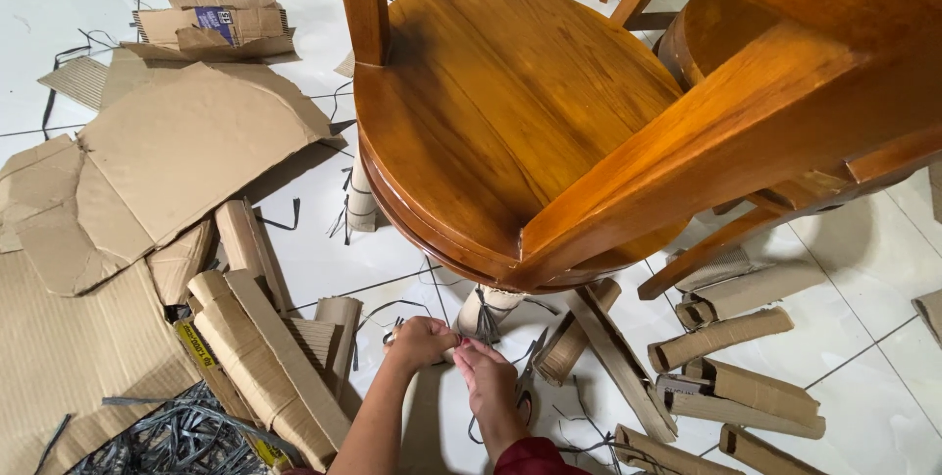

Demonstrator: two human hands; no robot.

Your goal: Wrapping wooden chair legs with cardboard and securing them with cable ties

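Both my left hand and right hand pinch the cardboard wrap on the wooden chair's leg, mid-unwrapping; next I'd need a firm peel.

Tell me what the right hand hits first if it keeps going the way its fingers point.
The right hand points up and slightly left, toward the cardboard-wrapped chair leg just ahead. That wrapped leg would likely be met first, though the left hand sits very close beside it, and depth is hard to judge from above.

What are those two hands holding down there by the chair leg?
Both the left hand and right hand pinch something small between them; it's too hidden to identify, near the wrapped chair leg.
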